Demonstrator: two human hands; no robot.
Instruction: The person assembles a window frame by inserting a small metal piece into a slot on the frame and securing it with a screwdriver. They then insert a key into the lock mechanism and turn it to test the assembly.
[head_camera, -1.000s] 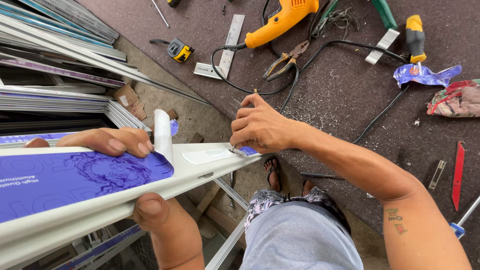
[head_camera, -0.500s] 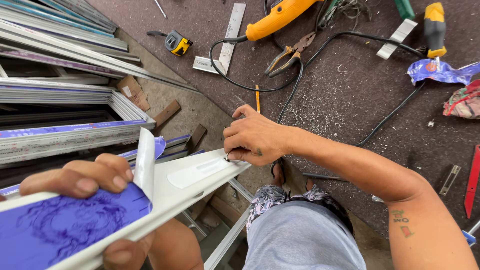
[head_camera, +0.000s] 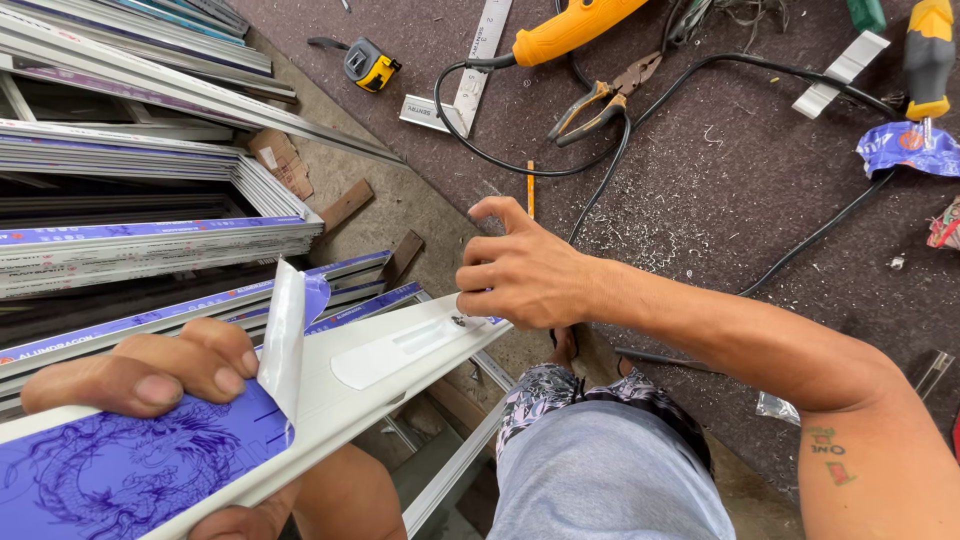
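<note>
I hold a long white aluminium profile slanting from lower left up to the centre. Blue printed protective film covers its near part, and a peeled strip of film stands upright. My left hand grips the near part, fingers over the top beside the peeled strip, thumb underneath. My right hand is closed on the profile's far end, index finger raised, fingertips pinched at a small dark spot on the end. My knee in grey shorts is below.
Stacks of film-covered profiles fill the left. On the dark floor lie an orange power drill with black cable, pliers, a tape measure, a metal square, a pencil and a yellow-handled screwdriver.
The profile has swung from nearly level to a slant, its near end dropping to the lower left. Both hands stay on it, and my right index finger has lifted.
</note>
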